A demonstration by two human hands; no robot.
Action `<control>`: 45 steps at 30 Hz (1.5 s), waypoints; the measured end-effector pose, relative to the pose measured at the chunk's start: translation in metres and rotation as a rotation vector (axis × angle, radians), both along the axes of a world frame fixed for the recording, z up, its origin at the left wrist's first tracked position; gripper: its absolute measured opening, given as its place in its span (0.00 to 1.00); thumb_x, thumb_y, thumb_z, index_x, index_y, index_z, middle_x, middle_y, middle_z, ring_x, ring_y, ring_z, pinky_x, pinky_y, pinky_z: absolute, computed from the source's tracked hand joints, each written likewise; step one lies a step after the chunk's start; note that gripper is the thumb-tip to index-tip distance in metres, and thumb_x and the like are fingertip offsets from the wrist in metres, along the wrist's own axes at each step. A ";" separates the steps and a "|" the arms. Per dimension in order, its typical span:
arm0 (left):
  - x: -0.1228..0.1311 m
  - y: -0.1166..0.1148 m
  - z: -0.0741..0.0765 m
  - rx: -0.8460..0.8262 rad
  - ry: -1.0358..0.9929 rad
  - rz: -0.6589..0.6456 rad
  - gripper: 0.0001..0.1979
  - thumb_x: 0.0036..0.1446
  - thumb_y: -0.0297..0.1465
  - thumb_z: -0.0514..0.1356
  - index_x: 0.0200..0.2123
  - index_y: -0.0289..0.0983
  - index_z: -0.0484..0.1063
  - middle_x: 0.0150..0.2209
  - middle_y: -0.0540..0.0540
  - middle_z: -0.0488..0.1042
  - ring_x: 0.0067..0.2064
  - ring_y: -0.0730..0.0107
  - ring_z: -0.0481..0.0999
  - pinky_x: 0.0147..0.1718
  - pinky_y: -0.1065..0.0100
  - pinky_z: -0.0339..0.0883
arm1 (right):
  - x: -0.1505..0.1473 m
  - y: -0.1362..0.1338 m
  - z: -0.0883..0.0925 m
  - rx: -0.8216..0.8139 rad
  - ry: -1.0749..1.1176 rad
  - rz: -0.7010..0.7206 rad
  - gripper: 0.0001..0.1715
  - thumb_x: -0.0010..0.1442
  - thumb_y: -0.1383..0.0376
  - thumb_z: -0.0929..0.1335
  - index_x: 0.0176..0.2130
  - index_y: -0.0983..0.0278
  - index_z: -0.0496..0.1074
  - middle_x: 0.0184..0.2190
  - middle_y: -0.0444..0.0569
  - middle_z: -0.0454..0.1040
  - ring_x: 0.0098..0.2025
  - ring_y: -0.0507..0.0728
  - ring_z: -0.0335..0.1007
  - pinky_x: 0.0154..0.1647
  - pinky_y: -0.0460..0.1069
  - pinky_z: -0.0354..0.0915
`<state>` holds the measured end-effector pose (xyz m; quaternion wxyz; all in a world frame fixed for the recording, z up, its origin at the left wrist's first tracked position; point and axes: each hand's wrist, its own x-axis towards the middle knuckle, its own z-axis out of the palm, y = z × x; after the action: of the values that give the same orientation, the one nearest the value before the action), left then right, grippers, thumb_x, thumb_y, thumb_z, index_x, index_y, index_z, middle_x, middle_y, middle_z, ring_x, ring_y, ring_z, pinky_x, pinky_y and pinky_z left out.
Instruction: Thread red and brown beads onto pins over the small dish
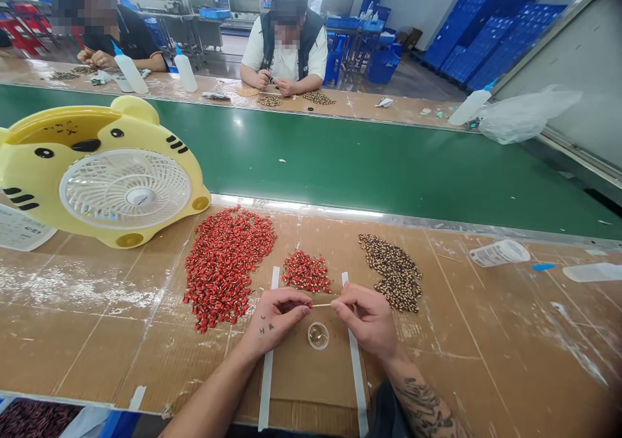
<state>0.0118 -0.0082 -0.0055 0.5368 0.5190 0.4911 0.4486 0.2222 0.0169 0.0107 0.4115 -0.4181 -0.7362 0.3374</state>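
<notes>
My left hand point(275, 318) is closed, pinching a small red piece point(309, 305) between thumb and forefinger. In my right hand point(367, 315), the fingers grip a thin pale stick point(321, 305), and its tip meets the red piece. Just below them stands a small clear cup point(318, 336) with a little clear liquid in it. Beyond my hands lies a small heap of red pieces point(306, 271). A much larger heap of red pieces point(226, 263) spreads to the left. To the right is a heap of small dark-and-gold pieces point(392, 271).
A yellow animal-faced fan point(140, 196) stands at the left. Two white tape strips point(357, 373) flank the cup. A white tub point(499, 253) lies on its side at right. Past the green belt point(340, 159), co-workers point(291, 49) sit at a bench with white bottles point(185, 70).
</notes>
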 end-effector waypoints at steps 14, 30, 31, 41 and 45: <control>-0.002 0.000 -0.003 0.038 -0.008 0.021 0.05 0.52 0.29 0.66 0.33 0.37 0.83 0.31 0.44 0.82 0.32 0.66 0.78 0.32 0.70 0.70 | 0.002 0.001 0.005 -0.027 -0.148 0.295 0.28 0.65 0.56 0.65 0.18 0.63 0.58 0.16 0.38 0.54 0.20 0.48 0.51 0.23 0.46 0.48; -0.005 0.004 0.001 0.052 0.005 0.034 0.05 0.51 0.31 0.66 0.31 0.38 0.83 0.32 0.44 0.83 0.32 0.63 0.80 0.32 0.70 0.73 | 0.094 0.038 0.019 0.001 -0.744 -0.084 0.11 0.62 0.71 0.66 0.38 0.63 0.79 0.35 0.49 0.77 0.41 0.59 0.69 0.44 0.53 0.65; -0.005 0.004 0.000 0.049 0.002 0.035 0.05 0.51 0.31 0.66 0.31 0.38 0.83 0.31 0.44 0.83 0.32 0.64 0.80 0.32 0.70 0.73 | 0.093 0.038 0.019 0.007 -0.779 -0.061 0.11 0.62 0.72 0.67 0.38 0.63 0.79 0.35 0.50 0.77 0.41 0.59 0.69 0.44 0.53 0.65; -0.006 0.004 -0.003 0.029 -0.057 0.028 0.06 0.51 0.30 0.66 0.32 0.37 0.83 0.32 0.44 0.82 0.33 0.65 0.79 0.32 0.71 0.72 | 0.076 0.056 0.011 -0.039 -0.972 -0.091 0.11 0.56 0.76 0.66 0.29 0.65 0.76 0.30 0.50 0.76 0.37 0.58 0.69 0.41 0.50 0.62; -0.005 0.003 -0.003 0.027 -0.058 0.023 0.06 0.52 0.31 0.66 0.33 0.37 0.83 0.32 0.44 0.82 0.32 0.66 0.79 0.32 0.71 0.71 | 0.073 0.057 0.010 -0.027 -0.979 -0.092 0.10 0.54 0.76 0.65 0.28 0.65 0.72 0.29 0.49 0.74 0.35 0.57 0.67 0.39 0.49 0.60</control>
<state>0.0063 -0.0053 -0.0086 0.5385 0.5075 0.4750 0.4762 0.2953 0.0739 0.0208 0.0261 -0.5649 -0.8196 0.0922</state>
